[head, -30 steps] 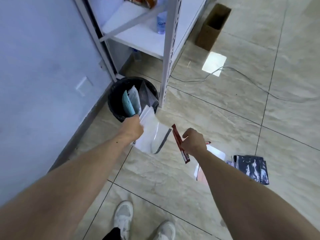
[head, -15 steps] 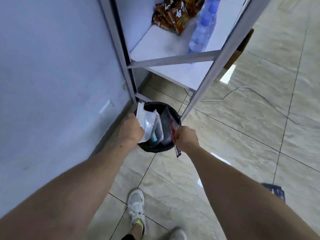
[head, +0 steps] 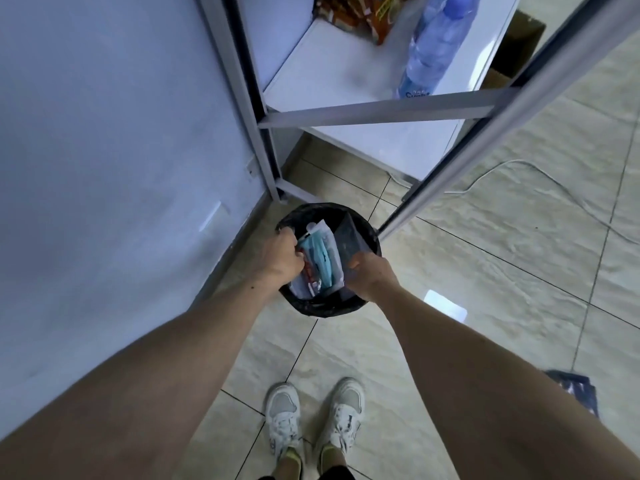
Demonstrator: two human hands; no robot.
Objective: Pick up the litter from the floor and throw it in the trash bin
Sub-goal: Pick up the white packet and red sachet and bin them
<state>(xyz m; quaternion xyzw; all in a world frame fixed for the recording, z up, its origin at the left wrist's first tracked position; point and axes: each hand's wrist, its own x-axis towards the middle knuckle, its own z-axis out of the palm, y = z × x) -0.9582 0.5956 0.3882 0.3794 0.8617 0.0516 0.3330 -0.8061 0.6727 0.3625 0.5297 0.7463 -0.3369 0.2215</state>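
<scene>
Partly hidden, both hands' fingers dip inside the round black-lined trash bin [head: 325, 308]: left hand [head: 282, 259] touching clear plastic wrappers [head: 320, 263], right hand [head: 369, 275] beside them; grips unclear.

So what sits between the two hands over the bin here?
In the head view, the left hand and right hand flank packaging standing in the trash bin: a clear bag holding something teal and a red wrapper.
</scene>
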